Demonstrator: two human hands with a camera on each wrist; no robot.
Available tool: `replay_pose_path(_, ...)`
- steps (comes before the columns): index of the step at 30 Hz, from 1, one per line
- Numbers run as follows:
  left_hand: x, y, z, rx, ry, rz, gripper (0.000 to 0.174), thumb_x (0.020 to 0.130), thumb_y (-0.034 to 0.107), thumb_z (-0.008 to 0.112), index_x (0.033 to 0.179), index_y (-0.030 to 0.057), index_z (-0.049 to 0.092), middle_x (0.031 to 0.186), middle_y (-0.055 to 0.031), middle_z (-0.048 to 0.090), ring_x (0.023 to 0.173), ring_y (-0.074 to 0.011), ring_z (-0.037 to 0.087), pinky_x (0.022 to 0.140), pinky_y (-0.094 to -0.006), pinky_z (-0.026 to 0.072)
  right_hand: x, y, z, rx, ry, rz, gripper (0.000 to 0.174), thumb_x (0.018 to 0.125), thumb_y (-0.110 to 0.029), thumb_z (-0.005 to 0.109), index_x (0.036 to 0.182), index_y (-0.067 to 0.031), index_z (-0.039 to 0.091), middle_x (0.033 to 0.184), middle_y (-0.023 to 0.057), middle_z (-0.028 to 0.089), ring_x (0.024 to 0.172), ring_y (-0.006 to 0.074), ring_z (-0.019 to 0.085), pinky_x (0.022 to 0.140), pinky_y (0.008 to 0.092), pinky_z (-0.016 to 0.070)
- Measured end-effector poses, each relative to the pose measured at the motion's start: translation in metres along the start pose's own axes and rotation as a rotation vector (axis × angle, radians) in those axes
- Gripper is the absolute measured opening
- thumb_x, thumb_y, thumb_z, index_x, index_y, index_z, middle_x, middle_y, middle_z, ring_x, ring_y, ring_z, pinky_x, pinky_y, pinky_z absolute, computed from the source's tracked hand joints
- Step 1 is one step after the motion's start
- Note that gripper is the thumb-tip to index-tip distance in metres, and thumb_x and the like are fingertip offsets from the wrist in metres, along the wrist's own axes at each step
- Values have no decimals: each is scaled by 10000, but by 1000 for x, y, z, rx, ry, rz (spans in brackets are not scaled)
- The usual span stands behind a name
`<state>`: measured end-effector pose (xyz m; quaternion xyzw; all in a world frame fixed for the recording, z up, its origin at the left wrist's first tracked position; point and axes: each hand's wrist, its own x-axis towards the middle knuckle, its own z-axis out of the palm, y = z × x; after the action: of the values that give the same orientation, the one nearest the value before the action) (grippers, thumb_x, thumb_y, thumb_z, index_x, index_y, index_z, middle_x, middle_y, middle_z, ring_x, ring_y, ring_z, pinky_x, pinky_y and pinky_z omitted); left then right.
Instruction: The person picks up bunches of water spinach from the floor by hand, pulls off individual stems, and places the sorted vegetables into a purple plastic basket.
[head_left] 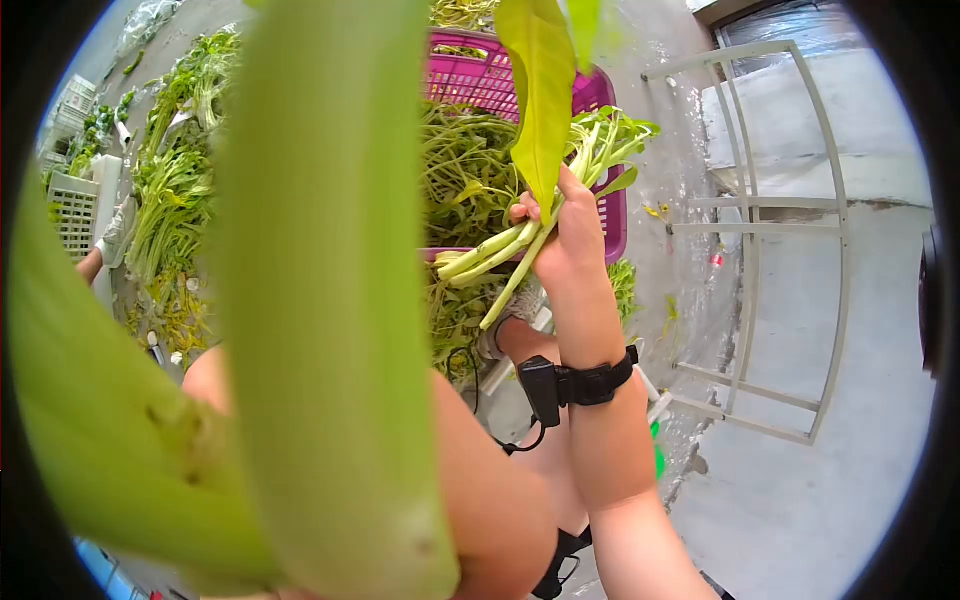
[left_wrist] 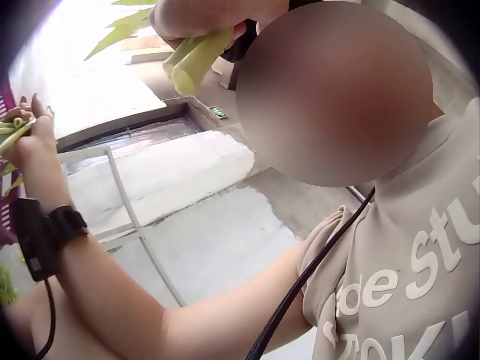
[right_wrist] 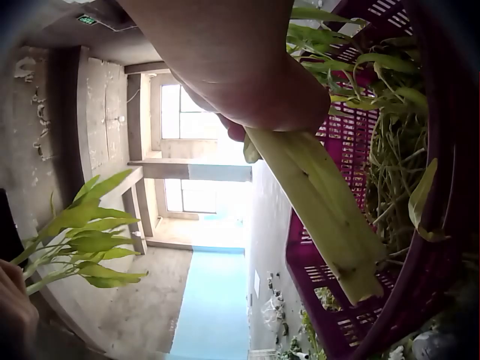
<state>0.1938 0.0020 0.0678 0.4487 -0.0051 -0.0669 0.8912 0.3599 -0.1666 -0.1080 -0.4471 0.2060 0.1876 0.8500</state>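
Observation:
Curled fingers of my right hand [head_left: 575, 225] grip a small bunch of green stems [head_left: 495, 255] above a magenta basket [head_left: 618, 225]; a yellow-green leaf [head_left: 540, 105] hangs in front of them. Large blurred stems [head_left: 330, 300] fill the left of the head view and hide my left hand there. My left hand [left_wrist: 202, 16] is at the top of the left wrist view, gripping thick cut stems [left_wrist: 193, 64]. The right wrist view shows it [right_wrist: 13, 304] at the lower left, with leafy tops [right_wrist: 94, 240] spreading from it, and a stem [right_wrist: 322, 210] below my right hand [right_wrist: 232, 67].
Stringy greens [head_left: 470, 165] lie in the basket. Heaps of leafy greens [head_left: 175, 200] cover the floor at the left, near a white crate [head_left: 72, 215] and another person's gloved hand [head_left: 117, 235]. A pale metal frame [head_left: 835, 220] stands at the right.

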Motion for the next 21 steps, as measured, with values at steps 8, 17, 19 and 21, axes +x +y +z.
replay_pose_path(8,3,-7,0,-100,-8,10,330,1088,225,308,807,55,335,396,-102,288,251,-205,229,279,-359,233,1,-1,-3,17,-38,30,245,981,-272,650,1081,-65,565,669,-32,478,519,77,428,600,282,420)
replay_pose_path(17,37,-47,-66,-192,137,-6,399,1054,390,489,993,8,585,613,-28,525,450,-99,479,415,-231,367,1,4,-4,-14,-119,31,210,977,-236,656,1043,-51,583,663,-21,501,530,85,439,592,279,428)
replay_pose_path(19,56,-61,-86,43,285,-33,383,1044,384,524,962,19,609,586,-7,501,419,-82,451,392,-212,337,-5,8,5,-43,-137,15,202,971,-212,665,1051,-39,599,704,-8,523,537,93,456,589,283,447)
replay_pose_path(21,71,-72,-108,171,292,-31,378,1037,383,544,947,25,624,585,-2,496,436,-78,464,401,-212,347,-19,15,17,-195,-242,3,202,956,-195,687,1039,-27,614,762,9,555,554,99,486,592,287,471)
